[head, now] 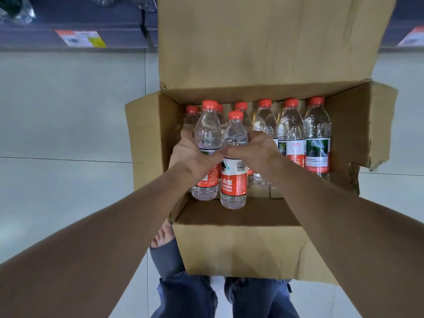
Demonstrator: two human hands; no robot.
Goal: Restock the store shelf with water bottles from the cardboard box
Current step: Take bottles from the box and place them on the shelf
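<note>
Evidently, the left hand (195, 154) and right hand (252, 152) are clamping curled fingers (186, 134) around two water bottles (235, 134) at their mid-bodies over the cardboard box (241, 249), and the bottles are probably feeling heavy and slick.

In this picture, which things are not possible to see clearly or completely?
Head view only.
- Shelf: the top edge cuts it off and the box flap covers its middle; its stock is unknown.
- Price tag: print too blurred to read.
- Bottle count in the cardboard box: the left hand, the right hand, the left bottle and the right bottle they grip hide those behind.
</note>
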